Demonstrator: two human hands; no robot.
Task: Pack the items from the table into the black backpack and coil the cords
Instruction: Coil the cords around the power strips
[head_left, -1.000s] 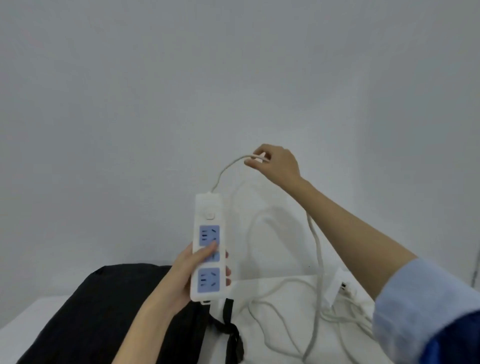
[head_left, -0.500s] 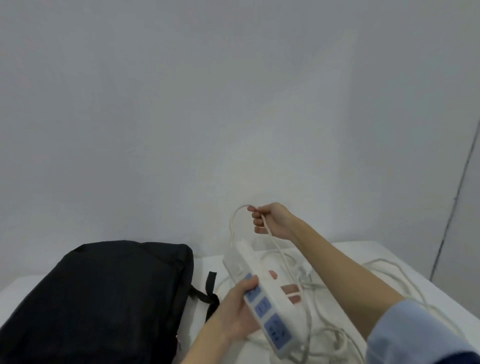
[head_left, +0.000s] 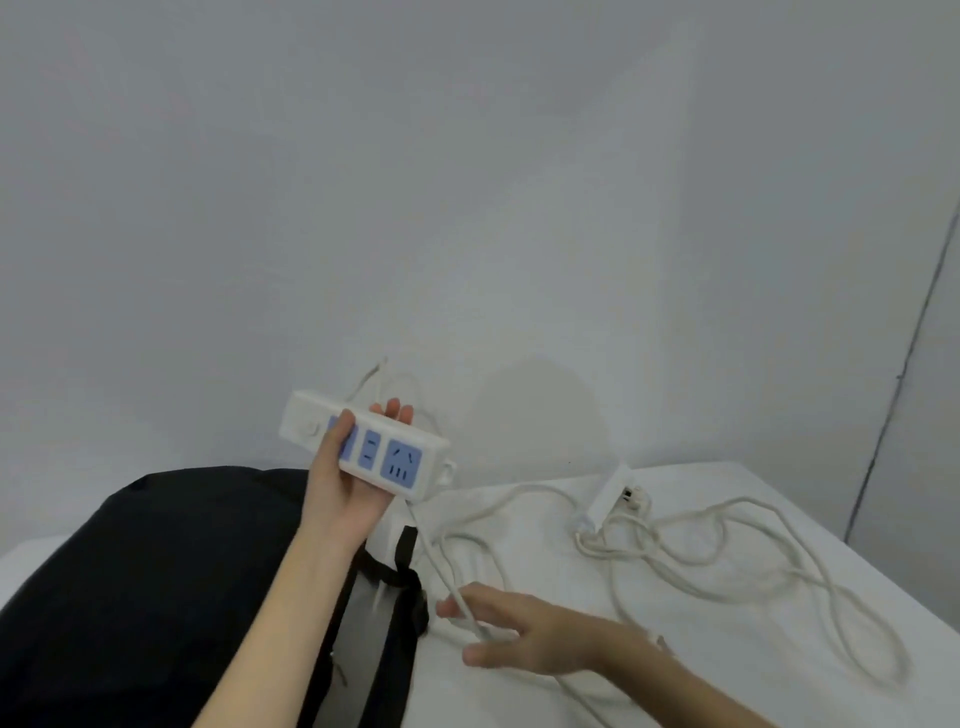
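Black backpack lies on the left of the white tabletop, straps trailing off its right edge toward the near side.

Left hand is raised above the backpack's far right corner, grip clenched around a white power strip with blue sockets: thumb across the front face, fingertips showing over the far edge. Strip is tilted, its right end lower.

The strip's white cord loops up behind it against the wall, then drops from under the strip down to the right hand.

Right hand is low over the tabletop, just right of the straps, fingers spread and mostly straight. Cord runs across the fingers; blurred, so I can't tell if the grip is pinching it or released.

Further right: second white power strip lying on the tabletop near the wall, with loose white cord loops sprawled over the right half of the tabletop.
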